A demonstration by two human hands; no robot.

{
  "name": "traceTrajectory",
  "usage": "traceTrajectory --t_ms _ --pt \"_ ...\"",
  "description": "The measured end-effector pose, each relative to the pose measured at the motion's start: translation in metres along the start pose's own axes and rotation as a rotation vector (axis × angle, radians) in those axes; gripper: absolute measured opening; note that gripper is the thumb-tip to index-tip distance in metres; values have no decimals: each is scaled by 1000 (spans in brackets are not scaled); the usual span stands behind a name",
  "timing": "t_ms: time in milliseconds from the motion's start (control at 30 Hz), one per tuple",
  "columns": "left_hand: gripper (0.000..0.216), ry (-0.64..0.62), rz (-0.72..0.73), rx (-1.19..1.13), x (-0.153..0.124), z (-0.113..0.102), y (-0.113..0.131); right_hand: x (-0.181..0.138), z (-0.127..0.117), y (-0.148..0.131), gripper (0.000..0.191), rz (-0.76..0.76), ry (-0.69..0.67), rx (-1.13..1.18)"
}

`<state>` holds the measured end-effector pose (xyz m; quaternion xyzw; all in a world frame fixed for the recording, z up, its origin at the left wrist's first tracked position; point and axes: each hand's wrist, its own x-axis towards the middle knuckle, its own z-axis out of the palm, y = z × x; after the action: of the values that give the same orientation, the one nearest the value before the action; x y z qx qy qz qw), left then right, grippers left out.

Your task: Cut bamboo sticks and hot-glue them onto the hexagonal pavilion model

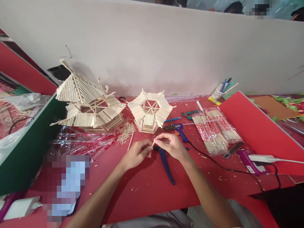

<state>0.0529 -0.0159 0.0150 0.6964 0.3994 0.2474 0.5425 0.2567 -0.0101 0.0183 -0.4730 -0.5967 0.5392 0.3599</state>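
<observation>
My left hand (137, 154) and my right hand (171, 145) meet over the red table (142, 186), both pinching a short pale wooden stick (153, 143) between fingertips. Just beyond them stands a small hexagonal roof model (150, 110) made of wooden sticks. A larger stick pagoda model (87, 104) stands to the left of it. Under my hands lie blue-handled cutters (166, 166). A blue glue gun (178, 129) lies just behind my right hand, its black cord running right.
A clear bag of chopsticks in red wrappers (216, 129) lies to the right. Empty wrappers (80, 142) and cut stick bits (125, 130) lie left. A white partition wall stands behind. A green board (26, 148) leans at left, a red board (256, 133) at right.
</observation>
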Motion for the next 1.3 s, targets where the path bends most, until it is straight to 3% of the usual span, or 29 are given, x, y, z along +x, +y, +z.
traceTrajectory --t_ms 233,600,867,1033,1133,1300 --pt "33 88 49 19 2 6 -3 5 -1 6 22 -5 6 43" --pt "37 116 44 -231 7 20 -9 4 -8 7 21 -44 -26 -10" --pt "33 169 123 52 5 25 -13 2 -14 4 10 -55 -75 -97" --pt "31 216 171 173 2 26 -9 1 -15 5 10 -76 -45 -279" --pt "31 288 185 73 -2 25 0 4 -16 9 9 -79 17 -405" --pt "36 378 82 -181 -5 15 7 5 -18 6 9 -102 57 -384"
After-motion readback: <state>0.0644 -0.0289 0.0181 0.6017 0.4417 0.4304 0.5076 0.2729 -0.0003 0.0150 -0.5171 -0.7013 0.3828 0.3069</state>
